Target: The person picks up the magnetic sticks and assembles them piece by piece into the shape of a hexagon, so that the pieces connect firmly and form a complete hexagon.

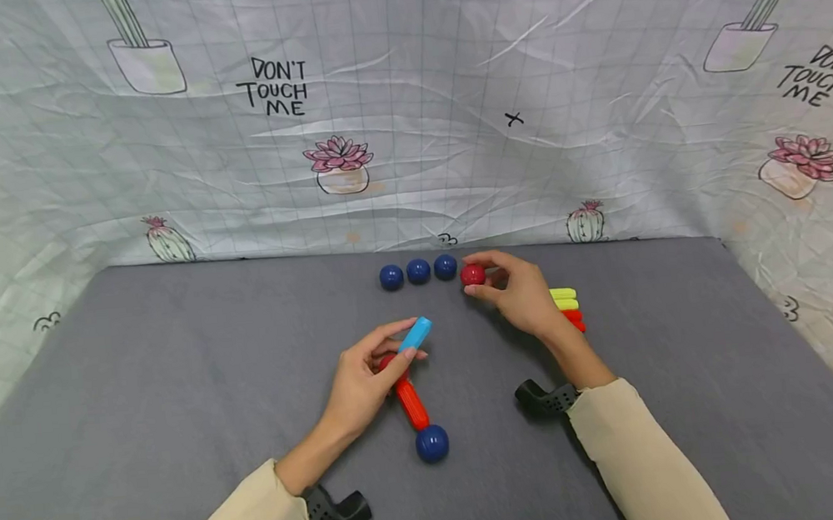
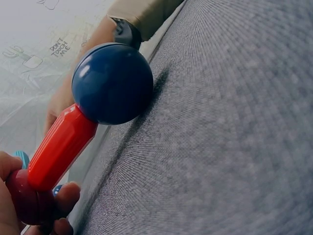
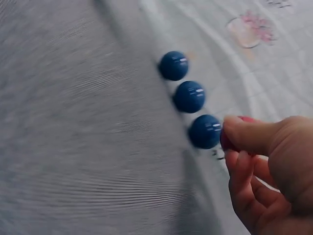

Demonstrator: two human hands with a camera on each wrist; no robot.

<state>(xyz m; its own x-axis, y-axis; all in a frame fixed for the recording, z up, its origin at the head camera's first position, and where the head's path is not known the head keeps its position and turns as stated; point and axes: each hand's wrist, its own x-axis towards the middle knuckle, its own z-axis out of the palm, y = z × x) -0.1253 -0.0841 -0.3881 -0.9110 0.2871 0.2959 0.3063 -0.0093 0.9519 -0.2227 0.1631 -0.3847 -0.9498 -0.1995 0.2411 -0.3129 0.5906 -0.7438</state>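
My left hand (image 1: pixel 356 383) grips a joined piece of balls and rods at its red ball (image 2: pixel 30 203). From that ball a light blue rod (image 1: pixel 415 335) sticks out between thumb and fingers, and a red rod (image 1: pixel 412 404) leads down to a large blue ball (image 1: pixel 432 443). In the left wrist view the blue ball (image 2: pixel 112 83) looms close over the grey cloth. Farther back, my right hand (image 1: pixel 525 295) pinches another red ball (image 1: pixel 472 275) between thumb and fingers. This ball is at the right end of a row of blue balls (image 1: pixel 418 271); fingers mostly cover it in the right wrist view.
Partly behind the right hand lie yellow rods (image 1: pixel 565 304) and red rods (image 1: pixel 576 318), side by side. A grey cloth (image 1: pixel 176 417) covers the table. Behind it hangs a pale printed curtain (image 1: pixel 415 84), close to the row of blue balls.
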